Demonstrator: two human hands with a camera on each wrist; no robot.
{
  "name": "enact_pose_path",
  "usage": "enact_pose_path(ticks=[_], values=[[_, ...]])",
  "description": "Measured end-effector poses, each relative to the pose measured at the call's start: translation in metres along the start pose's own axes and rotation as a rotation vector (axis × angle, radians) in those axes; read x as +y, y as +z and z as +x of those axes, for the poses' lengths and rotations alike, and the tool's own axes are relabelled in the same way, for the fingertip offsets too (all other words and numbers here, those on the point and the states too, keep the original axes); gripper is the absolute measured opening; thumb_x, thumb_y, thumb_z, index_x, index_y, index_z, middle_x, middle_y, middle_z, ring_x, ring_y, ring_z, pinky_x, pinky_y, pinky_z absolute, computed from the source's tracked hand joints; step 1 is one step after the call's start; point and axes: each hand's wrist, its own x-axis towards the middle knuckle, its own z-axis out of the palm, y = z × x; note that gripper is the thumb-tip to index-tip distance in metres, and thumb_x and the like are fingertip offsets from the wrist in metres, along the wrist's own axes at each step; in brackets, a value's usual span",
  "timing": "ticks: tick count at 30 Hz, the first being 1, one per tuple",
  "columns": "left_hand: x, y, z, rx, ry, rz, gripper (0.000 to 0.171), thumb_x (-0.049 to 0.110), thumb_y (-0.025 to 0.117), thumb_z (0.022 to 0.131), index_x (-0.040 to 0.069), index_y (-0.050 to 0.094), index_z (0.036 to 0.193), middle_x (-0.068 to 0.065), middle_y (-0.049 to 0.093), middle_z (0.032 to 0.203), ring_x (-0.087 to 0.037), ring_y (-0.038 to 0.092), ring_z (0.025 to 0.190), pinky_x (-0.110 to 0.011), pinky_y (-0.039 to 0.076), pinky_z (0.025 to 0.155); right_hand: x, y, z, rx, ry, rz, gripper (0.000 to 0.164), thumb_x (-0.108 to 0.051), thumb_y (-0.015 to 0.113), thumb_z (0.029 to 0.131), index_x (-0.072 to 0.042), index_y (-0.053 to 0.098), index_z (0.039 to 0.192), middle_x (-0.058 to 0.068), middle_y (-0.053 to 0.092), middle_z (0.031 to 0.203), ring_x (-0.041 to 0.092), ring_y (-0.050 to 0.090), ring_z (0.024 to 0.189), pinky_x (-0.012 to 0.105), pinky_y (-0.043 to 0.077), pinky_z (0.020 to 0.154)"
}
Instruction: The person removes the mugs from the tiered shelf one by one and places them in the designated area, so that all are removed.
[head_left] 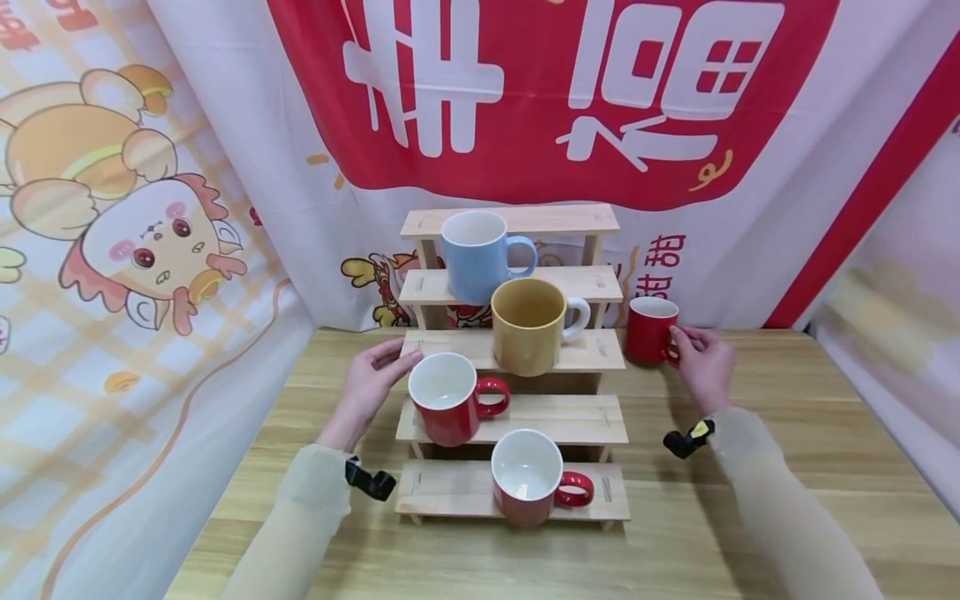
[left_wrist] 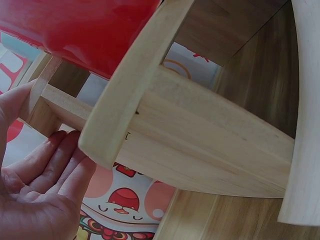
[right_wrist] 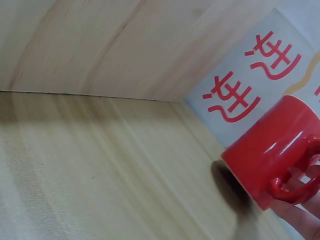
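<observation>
My right hand point(head_left: 705, 367) pinches the handle of a small red mug point(head_left: 648, 333) with a white inside, to the right of a stepped wooden rack point(head_left: 450, 493). In the right wrist view the mug point(right_wrist: 280, 145) is close to the table surface, with a dark shadow by its base; whether it touches is hard to tell. My left hand point(head_left: 375, 375) grips the rack's left side at the middle step. In the left wrist view the fingers point(left_wrist: 75, 180) lie against the wooden frame point(left_wrist: 107, 125), the thumb on the other side.
The rack carries a light blue mug point(head_left: 474, 258), a tan mug point(head_left: 527, 329) with a white handle, a red mug point(head_left: 450, 417), and a lower mug point(head_left: 527, 492) with a red handle. Printed cloth point(head_left: 315, 242) hangs behind the wood-grain table point(head_left: 697, 517).
</observation>
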Motion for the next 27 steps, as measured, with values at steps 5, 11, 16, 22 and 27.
enact_pose_path(ticks=[5,11,16,22,27], values=[[-0.001,0.001,-0.001,-0.006,0.006,-0.004,0.064,0.035,0.081,0.09,0.001,0.058,0.139,-0.017,0.063,0.132,-0.027,0.057,0.122,-0.04,0.047,0.107,0.001,0.002,-0.004,0.026,0.015,0.019,0.036,-0.023,0.075,0.095,0.005,0.071,0.117,0.009,0.076,0.103,0.006,0.071,0.083,0.03,0.061,0.071],[0.0,0.0,-0.002,-0.003,-0.002,-0.001,0.066,0.039,0.081,0.09,0.002,0.058,0.14,-0.016,0.062,0.133,-0.027,0.056,0.123,-0.04,0.046,0.107,-0.003,0.005,-0.011,-0.007,0.024,-0.017,0.042,-0.026,0.078,0.093,0.007,0.071,0.117,-0.007,0.074,0.087,0.007,0.071,0.08,0.03,0.061,0.071],[0.001,-0.001,-0.001,-0.003,-0.022,-0.003,0.066,0.039,0.081,0.089,0.002,0.058,0.14,-0.016,0.061,0.135,-0.027,0.055,0.124,-0.04,0.045,0.108,-0.004,0.004,-0.018,-0.021,0.075,-0.057,0.048,-0.033,0.081,0.089,0.005,0.072,0.118,-0.007,0.072,0.086,0.01,0.071,0.078,0.033,0.062,0.073],[0.001,0.0,0.0,-0.004,-0.021,-0.006,0.066,0.038,0.081,0.089,0.002,0.059,0.14,-0.016,0.061,0.134,-0.026,0.056,0.124,-0.04,0.045,0.108,-0.002,0.005,-0.026,-0.028,0.109,-0.079,0.053,-0.038,0.083,0.087,0.004,0.072,0.118,-0.001,0.071,0.094,0.011,0.07,0.08,0.032,0.061,0.075],[0.001,0.001,-0.001,-0.002,0.004,-0.014,0.063,0.034,0.081,0.09,0.001,0.059,0.139,-0.017,0.063,0.132,-0.026,0.058,0.121,-0.038,0.047,0.106,0.001,0.003,-0.032,-0.028,0.097,-0.156,0.054,-0.041,0.083,0.086,0.003,0.074,0.116,0.003,0.071,0.096,0.01,0.069,0.079,0.026,0.061,0.071]])
